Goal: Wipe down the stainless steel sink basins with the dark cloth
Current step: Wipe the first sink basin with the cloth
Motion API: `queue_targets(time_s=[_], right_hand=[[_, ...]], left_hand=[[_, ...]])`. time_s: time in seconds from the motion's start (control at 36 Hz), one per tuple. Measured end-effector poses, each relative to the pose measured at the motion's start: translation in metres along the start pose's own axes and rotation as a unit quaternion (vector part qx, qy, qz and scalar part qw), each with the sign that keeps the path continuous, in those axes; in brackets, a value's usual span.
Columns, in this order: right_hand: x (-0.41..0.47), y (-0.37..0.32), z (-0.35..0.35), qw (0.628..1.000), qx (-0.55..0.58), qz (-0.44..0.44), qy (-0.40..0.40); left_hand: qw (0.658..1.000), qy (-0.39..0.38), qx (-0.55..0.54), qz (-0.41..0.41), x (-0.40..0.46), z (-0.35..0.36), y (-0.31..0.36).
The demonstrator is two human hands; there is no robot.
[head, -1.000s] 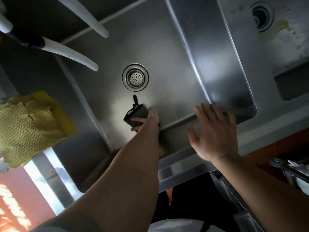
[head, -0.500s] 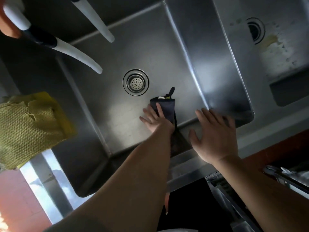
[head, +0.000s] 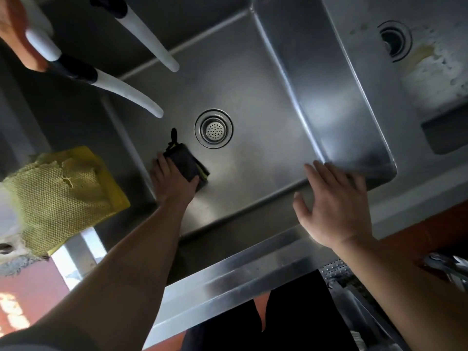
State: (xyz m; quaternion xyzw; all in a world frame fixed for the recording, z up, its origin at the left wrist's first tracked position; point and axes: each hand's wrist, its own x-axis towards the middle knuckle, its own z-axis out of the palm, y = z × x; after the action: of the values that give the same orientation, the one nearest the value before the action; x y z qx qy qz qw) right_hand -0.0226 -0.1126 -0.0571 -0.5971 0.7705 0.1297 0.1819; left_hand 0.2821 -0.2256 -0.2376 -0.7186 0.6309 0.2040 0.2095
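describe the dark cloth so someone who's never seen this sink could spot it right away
Start at the big stainless steel sink basin and find its round perforated drain strainer in the floor. Just left of the strainer and nearer the person, the folded dark cloth lies on the basin floor under the left hand. Unlike the yellow mesh cloth draped outside the basin, it is near-black with a thin yellow edge.

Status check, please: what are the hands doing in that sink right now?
Left hand grips dark cloth on basin floor, beside drain. Right hand open, free. Nothing blocking.
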Motion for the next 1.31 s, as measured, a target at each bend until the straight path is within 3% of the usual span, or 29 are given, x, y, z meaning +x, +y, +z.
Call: queue_targets(time_s=[0.08,0.25,0.42,0.47,0.53,0.58,0.67,0.72,0.78,0.86,1.08,1.19,1.31], right_hand=[[0.000,0.001,0.001,1.000,0.000,0.001,-0.003],[0.000,0.000,-0.003,1.000,0.002,-0.002,0.003],[-0.001,-0.002,-0.006,1.000,0.017,0.001,0.013],[0.000,-0.002,-0.007,1.000,0.024,0.003,0.016],[0.000,-0.002,-0.006,0.999,0.033,0.005,0.020],[0.000,-0.001,-0.004,0.999,0.039,0.006,0.020],[0.001,-0.001,-0.002,0.999,0.043,0.009,0.013],[0.001,-0.001,-0.002,0.999,0.045,0.010,0.010],[0.001,-0.001,-0.001,0.999,0.047,0.010,0.012],[0.001,0.000,-0.002,0.999,0.047,0.007,0.009],[0.001,0.001,-0.001,0.999,0.053,-0.009,0.005],[0.000,0.003,-0.001,0.997,0.072,-0.028,-0.001],[-0.003,0.007,-0.009,0.991,0.117,-0.068,0.003]], left_hand=[[0.995,-0.017,-0.077,0.063,0.003,0.008,-0.001],[0.993,-0.083,-0.077,0.043,-0.017,0.037,0.013],[0.963,-0.156,-0.018,0.220,-0.064,0.056,0.026],[0.959,-0.165,-0.048,0.224,-0.063,0.049,0.030],[0.968,-0.119,-0.113,0.189,-0.057,0.040,0.033],[0.976,-0.067,-0.196,0.073,-0.050,0.033,0.036],[0.926,-0.105,-0.334,-0.141,-0.039,0.025,0.049],[0.902,-0.141,-0.358,-0.194,-0.033,0.027,0.057],[0.890,-0.126,-0.369,-0.236,-0.026,0.030,0.063],[0.846,-0.120,-0.436,-0.281,-0.018,0.031,0.063],[0.928,-0.116,-0.342,-0.092,-0.044,-0.002,0.057],[0.932,-0.093,-0.349,-0.036,-0.069,-0.039,0.074],[0.916,-0.028,-0.398,-0.031,-0.110,-0.094,0.107]])
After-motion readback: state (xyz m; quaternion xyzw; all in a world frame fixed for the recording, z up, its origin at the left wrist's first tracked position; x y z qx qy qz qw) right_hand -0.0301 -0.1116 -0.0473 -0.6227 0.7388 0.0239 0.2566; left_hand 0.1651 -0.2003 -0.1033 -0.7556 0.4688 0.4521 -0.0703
